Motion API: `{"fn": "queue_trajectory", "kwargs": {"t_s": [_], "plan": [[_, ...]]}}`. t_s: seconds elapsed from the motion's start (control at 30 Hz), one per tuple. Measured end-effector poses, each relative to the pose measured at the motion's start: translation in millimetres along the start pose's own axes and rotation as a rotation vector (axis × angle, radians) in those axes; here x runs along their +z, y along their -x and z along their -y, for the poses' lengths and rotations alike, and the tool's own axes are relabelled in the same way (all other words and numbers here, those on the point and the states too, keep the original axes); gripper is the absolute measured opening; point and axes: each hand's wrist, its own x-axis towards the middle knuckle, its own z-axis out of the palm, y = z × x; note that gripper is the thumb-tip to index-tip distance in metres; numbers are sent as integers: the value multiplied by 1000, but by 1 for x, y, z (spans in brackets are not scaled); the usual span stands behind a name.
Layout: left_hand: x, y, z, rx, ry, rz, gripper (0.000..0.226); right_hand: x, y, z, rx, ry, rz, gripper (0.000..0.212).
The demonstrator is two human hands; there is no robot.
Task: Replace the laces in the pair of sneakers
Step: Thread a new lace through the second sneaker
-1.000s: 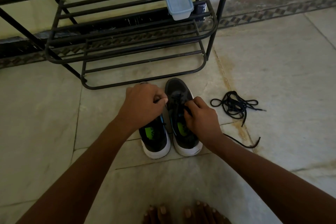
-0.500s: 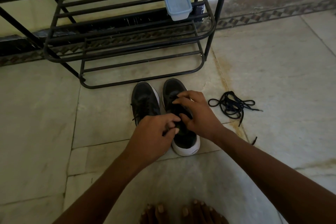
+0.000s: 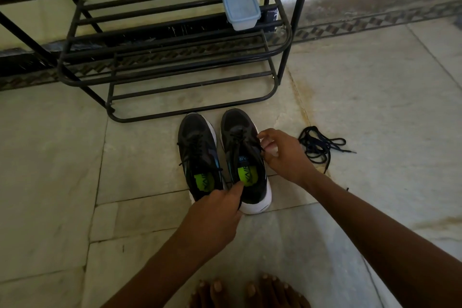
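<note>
The two sneakers, left sneaker [image 3: 197, 155] and right sneaker [image 3: 243, 157], are sitting side by side on the floor [image 3: 375, 107] before the shoe rack [image 3: 175, 57]. The left hand [image 3: 212, 215] is gripping the right sneaker's heel; the right hand [image 3: 282, 152] is pinching its lace [image 3: 240, 136]. Loose laces [image 3: 317, 145] are lying just beside.

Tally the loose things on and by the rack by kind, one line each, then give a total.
Sneakers: 2, the left sneaker and the right sneaker
Loose lace bundles: 1, the black laces on the floor
Lidded containers: 1, the plastic box on the shoe rack
Total: 4
</note>
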Motion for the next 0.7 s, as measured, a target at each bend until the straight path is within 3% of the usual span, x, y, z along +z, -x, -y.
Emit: {"fn": "queue_trajectory", "kwargs": {"t_s": [0.23, 0.37, 0.5, 0.7], "plan": [[-6, 5, 2, -13, 159, -167, 47, -14, -8, 2, 174, -159, 142, 25], [-9, -5, 4, -23, 185, -286, 30, -13, -7, 3, 169, -133, 178, 20], [-4, -13, 3, -17, 177, -344, 31, -14, -5, 2, 125, -120, 173, 7], [-4, -24, -2, 4, 219, -422, 19, -13, -11, 0, 94, -63, 124, 13]]}}
